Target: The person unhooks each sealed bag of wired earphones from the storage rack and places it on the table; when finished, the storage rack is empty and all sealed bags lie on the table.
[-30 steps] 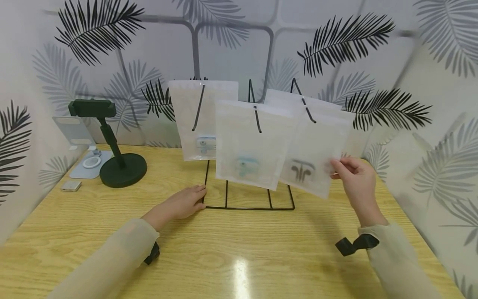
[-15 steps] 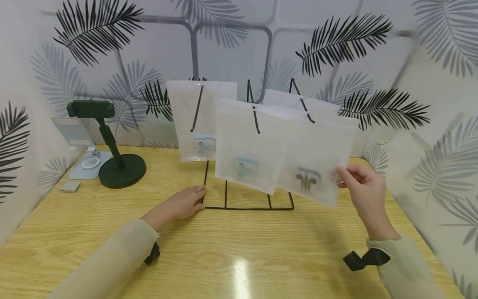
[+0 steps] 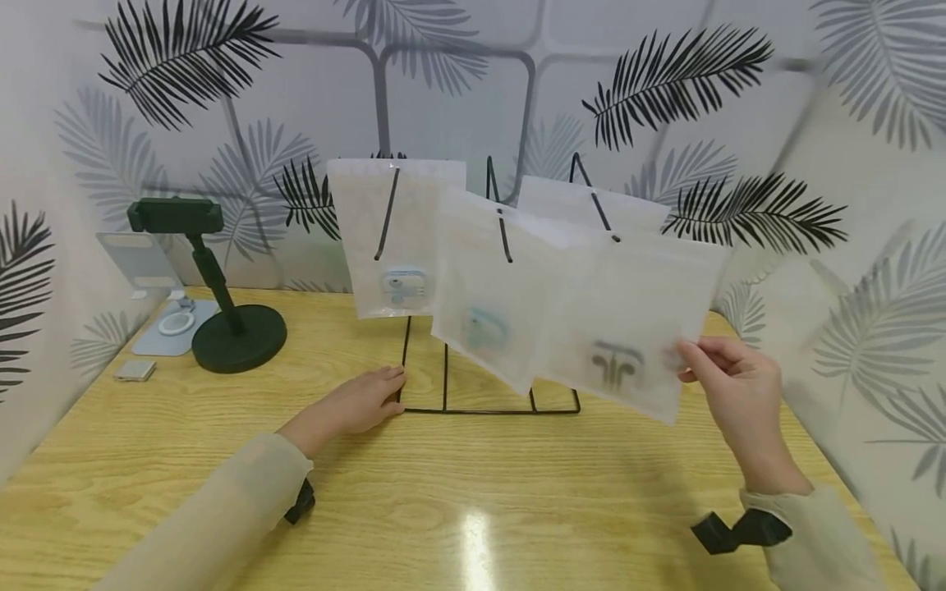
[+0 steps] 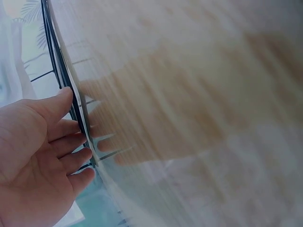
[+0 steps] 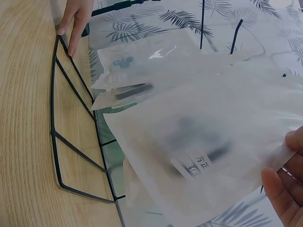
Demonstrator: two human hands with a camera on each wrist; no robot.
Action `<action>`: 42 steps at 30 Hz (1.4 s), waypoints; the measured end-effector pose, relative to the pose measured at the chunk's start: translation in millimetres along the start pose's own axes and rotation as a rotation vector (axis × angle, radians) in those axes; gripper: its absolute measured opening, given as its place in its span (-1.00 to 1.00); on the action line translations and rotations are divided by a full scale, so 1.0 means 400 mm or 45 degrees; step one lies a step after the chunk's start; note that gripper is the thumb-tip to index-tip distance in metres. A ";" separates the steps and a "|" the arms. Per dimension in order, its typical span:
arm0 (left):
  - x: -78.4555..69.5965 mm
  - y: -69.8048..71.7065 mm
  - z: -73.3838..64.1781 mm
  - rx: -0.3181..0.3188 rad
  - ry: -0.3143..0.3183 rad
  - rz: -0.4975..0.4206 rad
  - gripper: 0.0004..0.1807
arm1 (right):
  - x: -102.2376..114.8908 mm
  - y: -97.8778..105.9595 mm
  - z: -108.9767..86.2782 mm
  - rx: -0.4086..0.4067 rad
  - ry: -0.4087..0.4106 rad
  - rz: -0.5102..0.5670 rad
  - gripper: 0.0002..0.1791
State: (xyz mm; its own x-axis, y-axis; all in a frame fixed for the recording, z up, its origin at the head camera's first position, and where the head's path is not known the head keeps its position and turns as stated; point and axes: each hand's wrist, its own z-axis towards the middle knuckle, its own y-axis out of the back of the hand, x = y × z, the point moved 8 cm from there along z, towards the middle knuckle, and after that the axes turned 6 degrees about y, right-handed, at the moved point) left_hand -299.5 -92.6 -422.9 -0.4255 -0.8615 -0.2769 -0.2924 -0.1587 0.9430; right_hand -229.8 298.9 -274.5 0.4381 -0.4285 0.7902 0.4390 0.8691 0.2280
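Observation:
A black wire display rack (image 3: 510, 412) stands on the table with white translucent zip bags on its hooks. My left hand (image 3: 362, 400) rests on the left front corner of its base, fingers touching the wire. My right hand (image 3: 735, 390) pinches the lower right edge of a bag (image 3: 646, 287) with dark earphones (image 3: 617, 365) showing through. This bag's upper edge is right at the right hook's tip, and another bag (image 3: 621, 197) hangs behind it. The middle bag (image 3: 480, 279), with a blue item inside, hangs twisted against it. Farther left hangs a bag with blue earphones (image 3: 404, 285).
A dark green phone stand (image 3: 240, 338) is at the back left, in front of a pale folding stand (image 3: 173, 324). A small flat square item (image 3: 135, 370) lies near them. Leaf-patterned walls (image 3: 458, 98) enclose the wooden table (image 3: 414, 501).
My right hand has moved right and toward me, pulling the bag of dark earphones along its hook to the tip. The middle bag has swung askew. My left hand has stayed put.

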 end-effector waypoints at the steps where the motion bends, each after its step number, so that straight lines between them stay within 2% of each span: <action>1: 0.000 0.000 0.000 0.002 0.003 -0.003 -0.39 | 0.002 0.001 -0.001 0.002 0.003 -0.006 -0.94; 6: 0.000 0.002 -0.002 0.009 0.012 -0.018 -0.39 | 0.008 0.005 -0.005 -0.002 0.020 -0.032 -0.95; 19: -0.007 0.010 -0.004 -0.015 -0.015 -0.018 -0.40 | 0.015 0.021 -0.012 -0.034 -0.015 -0.016 -0.91; 26: -0.006 0.011 -0.007 -0.005 -0.005 -0.028 -0.40 | 0.015 0.033 -0.014 -0.050 -0.024 0.048 -0.93; 31: -0.005 0.008 -0.005 -0.002 0.003 -0.031 -0.39 | 0.009 0.054 -0.016 -0.063 -0.035 0.007 -0.94; 36: -0.003 0.008 -0.003 -0.013 -0.003 -0.028 -0.41 | -0.007 0.083 -0.019 -0.085 -0.042 0.078 -0.92; 42: -0.003 0.007 -0.002 -0.005 0.006 -0.031 -0.41 | -0.039 0.122 -0.026 -0.041 -0.055 -0.010 -0.89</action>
State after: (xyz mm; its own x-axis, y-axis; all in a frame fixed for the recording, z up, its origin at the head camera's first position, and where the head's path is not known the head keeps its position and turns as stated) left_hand -299.0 -92.3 -419.8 -0.4145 -0.8595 -0.2991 -0.2990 -0.1818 0.9368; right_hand -207.1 345.2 -281.7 0.4009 -0.4236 0.8123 0.4678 0.8570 0.2161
